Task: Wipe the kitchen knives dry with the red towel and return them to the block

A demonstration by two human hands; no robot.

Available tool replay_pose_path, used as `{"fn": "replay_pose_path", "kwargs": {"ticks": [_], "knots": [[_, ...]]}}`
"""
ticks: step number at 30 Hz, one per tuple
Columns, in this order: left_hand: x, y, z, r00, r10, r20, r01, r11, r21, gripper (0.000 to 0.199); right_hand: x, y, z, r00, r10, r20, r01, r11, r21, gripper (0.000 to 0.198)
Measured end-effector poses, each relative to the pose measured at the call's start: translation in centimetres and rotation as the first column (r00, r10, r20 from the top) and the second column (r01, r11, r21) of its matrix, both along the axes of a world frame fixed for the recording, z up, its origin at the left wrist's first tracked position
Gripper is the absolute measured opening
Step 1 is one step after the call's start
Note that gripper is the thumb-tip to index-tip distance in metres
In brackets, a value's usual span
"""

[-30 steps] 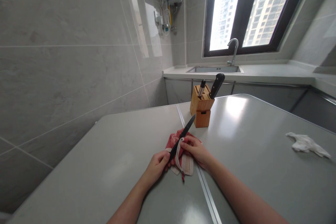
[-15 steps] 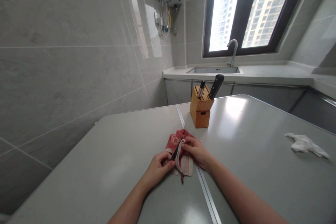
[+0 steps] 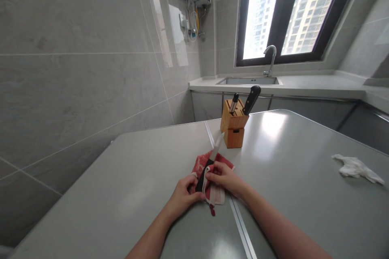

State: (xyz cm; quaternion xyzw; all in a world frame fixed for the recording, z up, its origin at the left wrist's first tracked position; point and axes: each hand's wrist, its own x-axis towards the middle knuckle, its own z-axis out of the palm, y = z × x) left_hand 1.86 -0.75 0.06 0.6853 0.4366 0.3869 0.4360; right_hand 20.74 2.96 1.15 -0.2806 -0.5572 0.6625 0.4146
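A small knife (image 3: 203, 174) with a black handle lies across a red and white cloth (image 3: 199, 162), its bare blade pointing away and up to the right. At the lower end of the handle, my left hand (image 3: 182, 198) is closed with thumb and fingers on the knife. My right hand (image 3: 226, 179) pinches a folded edge of the cloth beside the handle. Part of the cloth hangs below my fingers, ending in a dark red tag or loop. Beyond the blade tip stands a wooden knife block (image 3: 234, 123) with a large black-handled knife and another black-and-silver handle in it.
The grey table (image 3: 121, 182) has a metal strip (image 3: 240, 222) along its seam. A crumpled white tissue (image 3: 357, 168) lies at the right. Behind the table are a counter with a sink (image 3: 249, 81), a tap (image 3: 270, 60) and a window. Tiled wall (image 3: 91, 89) stands at the left.
The knife's blade, hidden by the cloth before, now shows, with more of the handle. My right hand has shifted slightly down and left with the cloth's folded edge.
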Motion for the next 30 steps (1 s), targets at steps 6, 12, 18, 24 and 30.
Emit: {"fn": "replay_pose_path", "kwargs": {"ticks": [6,12,18,24,30], "knots": [[0.0,0.0,0.1,0.998,0.0,-0.065,0.007,0.995,0.1,0.043,-0.2,-0.1,-0.3,0.982,-0.072,0.177,0.043,0.986,0.16,0.025],[0.1,0.0,0.4,0.995,-0.052,-0.085,0.064,0.988,0.139,0.043,-0.4,0.0,-0.6,0.975,-0.11,0.194,0.075,0.981,0.179,0.024],[0.1,-0.1,-0.5,1.0,0.01,0.007,-0.009,1.0,-0.015,0.051,-0.4,0.1,-0.4,0.991,-0.059,0.122,0.05,0.996,0.08,0.027],[0.3,-0.1,-0.2,0.999,0.007,-0.037,-0.006,1.0,0.016,0.044,-0.3,0.3,-0.8,0.992,-0.112,0.061,0.108,0.992,0.068,0.024],[0.1,0.0,0.1,0.989,-0.074,-0.125,0.095,0.981,0.172,0.046,-0.5,0.4,-0.6,0.987,-0.119,0.106,0.096,0.977,0.193,0.022]]}}
